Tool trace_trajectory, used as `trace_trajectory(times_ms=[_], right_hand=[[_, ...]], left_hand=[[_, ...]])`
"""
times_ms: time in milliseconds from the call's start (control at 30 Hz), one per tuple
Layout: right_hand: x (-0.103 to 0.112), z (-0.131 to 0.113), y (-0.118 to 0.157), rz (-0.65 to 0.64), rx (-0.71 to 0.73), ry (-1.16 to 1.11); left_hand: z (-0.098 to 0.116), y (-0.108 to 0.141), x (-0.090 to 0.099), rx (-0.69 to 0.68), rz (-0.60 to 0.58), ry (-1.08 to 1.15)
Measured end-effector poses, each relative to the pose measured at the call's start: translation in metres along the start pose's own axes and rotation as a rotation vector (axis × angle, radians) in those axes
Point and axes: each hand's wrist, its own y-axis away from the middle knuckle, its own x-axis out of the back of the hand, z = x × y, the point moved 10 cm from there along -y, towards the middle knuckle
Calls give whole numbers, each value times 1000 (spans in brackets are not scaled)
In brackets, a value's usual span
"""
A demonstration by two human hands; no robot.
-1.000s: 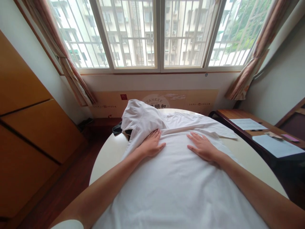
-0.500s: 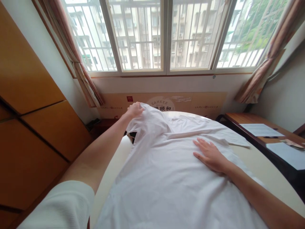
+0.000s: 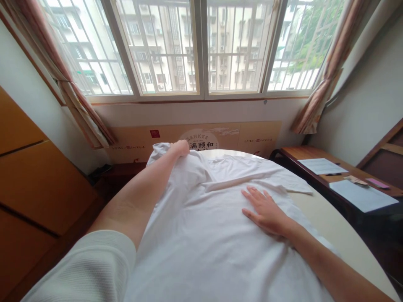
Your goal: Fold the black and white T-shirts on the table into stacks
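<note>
A white T-shirt point(image 3: 201, 235) lies spread over a round, cream-coloured table point(image 3: 333, 218), its collar end towards the window and one sleeve stretched out at the right. At the far left my left hand point(image 3: 180, 148) is closed on the shirt's shoulder cloth and holds it raised off the table; part of the sleeve hangs left of my wrist. My right hand point(image 3: 262, 209) rests flat on the shirt's upper right part, palm down with fingers spread. Small wrinkles run across the cloth between the two hands.
Beyond the table a printed cardboard panel point(image 3: 252, 134) stands against the wall under a barred window point(image 3: 201, 50). To the right is a brown desk point(image 3: 292, 153) with paper sheets point(image 3: 362, 195) and a pen point(image 3: 333, 174). A wooden cabinet point(image 3: 37, 184) stands at the left.
My left hand has lifted and shifted the shoulder cloth, and the sleeve now hangs left of my wrist. My right hand stays flat on the shirt. The view has turned slightly to the right.
</note>
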Motion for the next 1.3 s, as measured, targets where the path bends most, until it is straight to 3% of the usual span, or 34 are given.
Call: trace_trajectory(times_ms=[233, 300, 367, 500, 567, 633, 700, 767, 833, 933, 1067, 1200, 1300], right_hand=[[9, 9, 4, -133, 3, -135], [16, 22, 5, -114, -15, -141], [21, 40, 6, -73, -72, -105], [16, 67, 8, -101, -170, -40], [12, 70, 9, -135, -169, -35], [11, 68, 8, -140, -164, -33], [11, 65, 7, -128, -161, -34], [9, 61, 6, -129, -171, -35], [5, 61, 6, -147, -200, -29], [-1, 67, 8, -149, -248, -18], [-1, 78, 10, -126, -272, -9], [3, 83, 12, -154, -283, -10], [5, 83, 11, -169, -283, -8]], left_hand=[[-5, -22, 36, 109, 201, 0], [-6, -28, 35, 98, 241, -24], [-5, -32, 17, 55, 186, -68], [-6, -30, -38, 27, -98, -160], [-2, -27, -43, 44, -98, -182], [20, -21, -38, 5, -30, -176], [63, -9, -43, -138, -22, -118], [120, 11, -66, -318, -117, -31], [169, 33, -97, -405, -202, 1], [217, 51, -135, -419, -221, 70], [236, 47, -152, -444, -220, 152], [234, 49, -125, -502, -70, 169], [225, 73, -111, -511, 9, 168]])
